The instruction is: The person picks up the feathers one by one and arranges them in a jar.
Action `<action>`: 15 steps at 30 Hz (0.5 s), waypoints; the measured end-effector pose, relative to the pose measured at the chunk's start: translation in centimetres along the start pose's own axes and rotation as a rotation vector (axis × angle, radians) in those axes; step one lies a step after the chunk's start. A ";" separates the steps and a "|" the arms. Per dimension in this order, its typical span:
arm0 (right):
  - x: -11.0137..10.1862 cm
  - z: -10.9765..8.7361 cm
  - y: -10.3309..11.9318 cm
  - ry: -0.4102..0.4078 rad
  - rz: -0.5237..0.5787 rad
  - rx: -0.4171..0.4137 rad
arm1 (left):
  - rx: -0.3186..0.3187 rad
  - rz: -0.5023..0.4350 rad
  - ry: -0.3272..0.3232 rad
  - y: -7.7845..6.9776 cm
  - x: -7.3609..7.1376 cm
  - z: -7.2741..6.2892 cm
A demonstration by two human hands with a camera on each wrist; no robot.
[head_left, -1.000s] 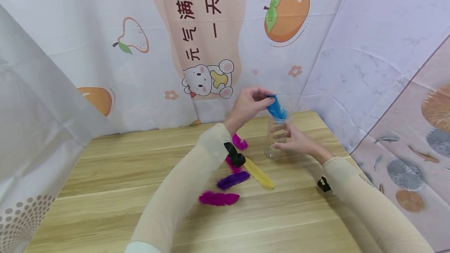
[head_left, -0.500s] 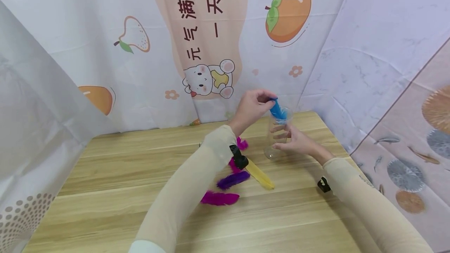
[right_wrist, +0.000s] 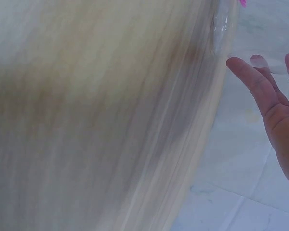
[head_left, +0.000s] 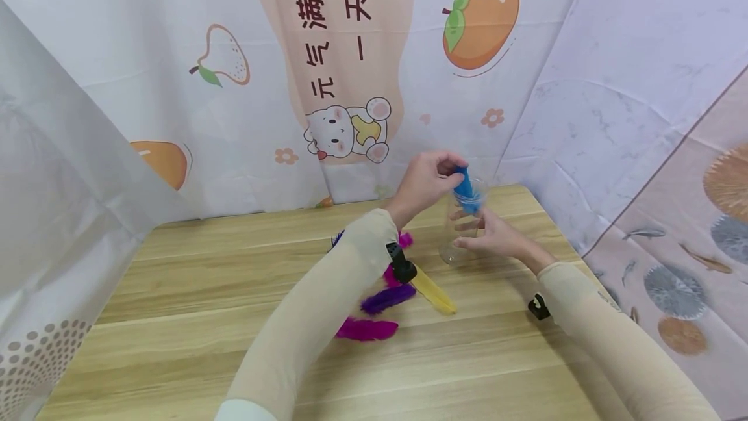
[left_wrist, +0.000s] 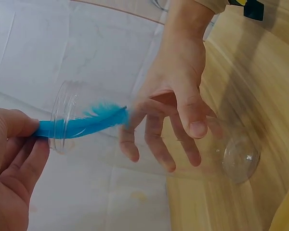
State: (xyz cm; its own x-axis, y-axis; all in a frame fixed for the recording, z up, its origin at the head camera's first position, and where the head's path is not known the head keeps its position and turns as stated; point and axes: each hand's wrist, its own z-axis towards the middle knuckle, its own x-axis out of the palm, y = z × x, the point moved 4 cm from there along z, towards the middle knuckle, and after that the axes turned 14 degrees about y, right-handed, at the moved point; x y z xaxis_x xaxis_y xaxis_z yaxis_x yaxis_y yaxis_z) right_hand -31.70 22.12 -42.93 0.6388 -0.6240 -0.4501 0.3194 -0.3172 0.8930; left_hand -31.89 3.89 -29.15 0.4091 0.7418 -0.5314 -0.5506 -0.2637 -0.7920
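My left hand (head_left: 429,178) pinches a blue feather (head_left: 465,187) between thumb and fingers at the mouth of a clear bottle (head_left: 451,251). In the left wrist view the feather (left_wrist: 86,126) runs through the threaded neck, its fluffy end inside the bottle. Around the bottle's side, my right hand (head_left: 498,237) holds it upright on the table, thumb on one side and fingers on the other. The right wrist view catches only part of the right hand (right_wrist: 279,115) and a piece of the transparent wall.
On the wooden table (head_left: 193,291) lie a yellow feather (head_left: 434,291), a purple feather (head_left: 387,299) and a magenta feather (head_left: 368,329). More magenta and a dark blue feather (head_left: 336,238) show partly behind the left forearm. Printed curtains (head_left: 234,148) stand behind the table.
My left hand has moved slightly right and down, and the blue feather has gone deeper into the bottle's neck. The right hand and bottle stay put.
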 end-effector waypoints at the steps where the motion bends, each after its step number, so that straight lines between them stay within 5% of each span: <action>1: 0.0 0.0 0.0 0.001 -0.001 0.001 | 0.000 -0.001 0.002 0.0 0.0 0.0; 15: -0.1 0.0 -0.1 -0.028 -0.058 0.009 | -0.030 0.004 0.014 0.0 0.0 -0.2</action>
State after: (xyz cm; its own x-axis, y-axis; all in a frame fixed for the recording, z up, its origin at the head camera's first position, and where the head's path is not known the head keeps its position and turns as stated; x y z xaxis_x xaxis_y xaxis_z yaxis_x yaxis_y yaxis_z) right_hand -31.80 22.19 -42.92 0.5992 -0.6240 -0.5015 0.3489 -0.3603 0.8651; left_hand -31.80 3.79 -29.24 0.4172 0.7323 -0.5382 -0.5303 -0.2848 -0.7985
